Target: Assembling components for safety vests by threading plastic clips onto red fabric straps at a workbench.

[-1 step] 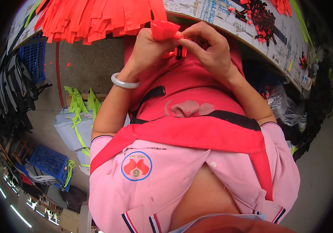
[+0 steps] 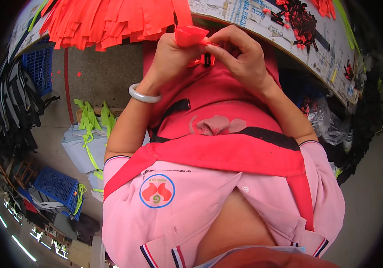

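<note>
In front of my apron, close to the table edge, both hands work on a bright red fabric strip (image 2: 190, 36). Its folded upper part sticks up out of the closed fingers of my left hand (image 2: 169, 57), which wears a pale bangle (image 2: 144, 94) at the wrist. My right hand (image 2: 244, 57) pinches the strip between thumb and forefinger, right beside the left fingertips. Below the fingers hangs a small black piece (image 2: 207, 60), with more red fabric around it; how it joins the strip is hidden.
A thick row of red strips (image 2: 111, 22) overhangs the table's (image 2: 218, 10) edge at the left. Small black and red pieces (image 2: 299, 22) lie heaped at the right. Black straps (image 2: 12, 102), a blue crate (image 2: 38, 69) and grey bundles with lime ties (image 2: 79, 145) are at the left.
My left hand and the red strip have shifted very slightly down and to the right. The right hand keeps its pinch.
</note>
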Available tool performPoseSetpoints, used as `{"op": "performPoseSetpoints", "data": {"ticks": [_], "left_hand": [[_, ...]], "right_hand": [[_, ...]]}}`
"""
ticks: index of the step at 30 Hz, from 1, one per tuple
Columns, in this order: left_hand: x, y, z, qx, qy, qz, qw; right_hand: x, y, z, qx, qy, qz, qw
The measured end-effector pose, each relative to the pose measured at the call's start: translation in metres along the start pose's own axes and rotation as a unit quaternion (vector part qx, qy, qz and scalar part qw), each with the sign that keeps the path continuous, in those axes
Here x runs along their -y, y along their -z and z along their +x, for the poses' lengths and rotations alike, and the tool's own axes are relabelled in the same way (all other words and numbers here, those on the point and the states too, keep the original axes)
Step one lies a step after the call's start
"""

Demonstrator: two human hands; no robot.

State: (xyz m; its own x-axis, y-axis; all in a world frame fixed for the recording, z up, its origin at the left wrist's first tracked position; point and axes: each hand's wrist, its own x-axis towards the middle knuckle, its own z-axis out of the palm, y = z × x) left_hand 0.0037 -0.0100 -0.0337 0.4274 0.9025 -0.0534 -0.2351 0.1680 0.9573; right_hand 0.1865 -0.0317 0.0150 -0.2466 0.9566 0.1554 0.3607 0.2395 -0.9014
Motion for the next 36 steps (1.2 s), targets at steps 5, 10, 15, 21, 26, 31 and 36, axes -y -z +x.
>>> {"op": "performPoseSetpoints", "data": {"ticks": [5,10,15,21,26,31,36], "left_hand": [[0.001,-0.006,0.007,-0.005,-0.006,0.015,1.000],[-0.001,-0.009,0.023,0.053,0.088,-0.009,0.995],[0.029,-0.033,0.038,-0.029,0.205,-0.224,0.952],[0.091,-0.038,0.069,0.014,0.274,-0.449,0.850],[0.063,-0.065,0.074,-0.068,0.307,-0.463,0.829],[0.088,-0.049,0.077,-0.003,0.279,-0.514,0.811],[0.058,-0.058,0.057,-0.086,0.167,-0.292,0.938]], "right_hand": [[-0.009,0.002,-0.002,-0.003,-0.096,0.127,0.987],[-0.028,0.012,-0.002,-0.027,-0.119,0.140,0.983],[-0.043,0.024,0.002,-0.048,-0.220,0.115,0.967],[-0.076,0.025,0.014,-0.079,-0.201,0.023,0.976],[-0.081,0.017,0.015,-0.121,-0.151,-0.127,0.973],[-0.090,0.014,0.021,-0.120,-0.080,-0.220,0.965],[-0.062,0.035,0.015,-0.078,-0.219,0.014,0.973]]}}
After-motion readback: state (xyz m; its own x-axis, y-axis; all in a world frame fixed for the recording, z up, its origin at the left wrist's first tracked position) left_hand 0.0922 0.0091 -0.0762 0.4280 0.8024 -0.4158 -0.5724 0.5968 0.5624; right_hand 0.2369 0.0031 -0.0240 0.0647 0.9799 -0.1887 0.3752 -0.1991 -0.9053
